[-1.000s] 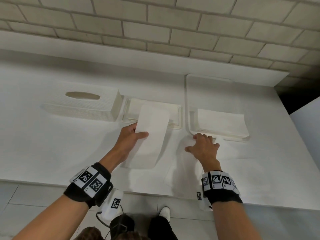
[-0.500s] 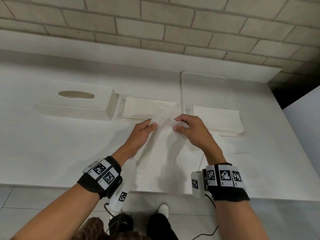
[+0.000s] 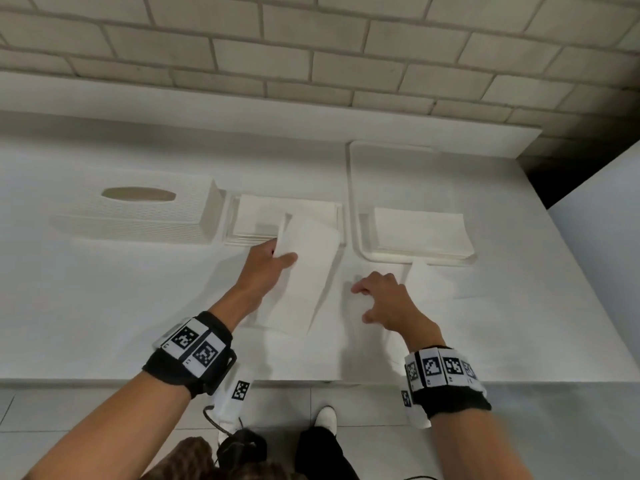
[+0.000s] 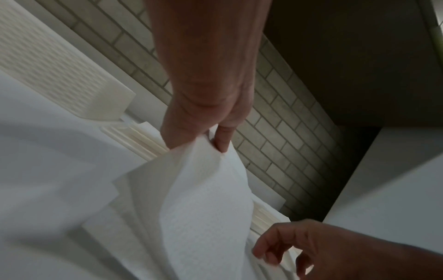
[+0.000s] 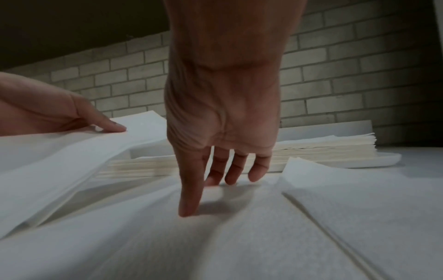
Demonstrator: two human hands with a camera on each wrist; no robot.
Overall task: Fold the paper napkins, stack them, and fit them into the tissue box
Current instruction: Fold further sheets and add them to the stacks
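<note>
While the left hand (image 3: 266,268) pinches the far end of a folded napkin (image 3: 304,271) between thumb and fingers, the strip hangs lifted off the desk (image 3: 104,306), its far end over the near edge of the folded stack (image 3: 287,220). That stack sits on a low base just right of the tissue box (image 3: 138,213), whose oval slot faces up; box and stack stand almost touching. To the right a white tray (image 3: 356,188) carries a second stack of napkins (image 3: 420,233), its near edge overhanging the tray's front lip. The right hand (image 3: 388,303) is down on an unfolded napkin (image 3: 363,341) spread flat on the desk, fingers loosely bent and spread, the index fingertip (image 5: 188,212) pressing the sheet and gripping nothing. Another loose sheet (image 3: 429,282) lies just right of that hand, below the tray. Left of the held napkin the desk runs bare to its front edge; a raised ledge and brick wall (image 3: 311,46) close the far side. The held napkin is white, embossed with a fine dotted texture, layers visible along its edge in the left wrist view.
</note>
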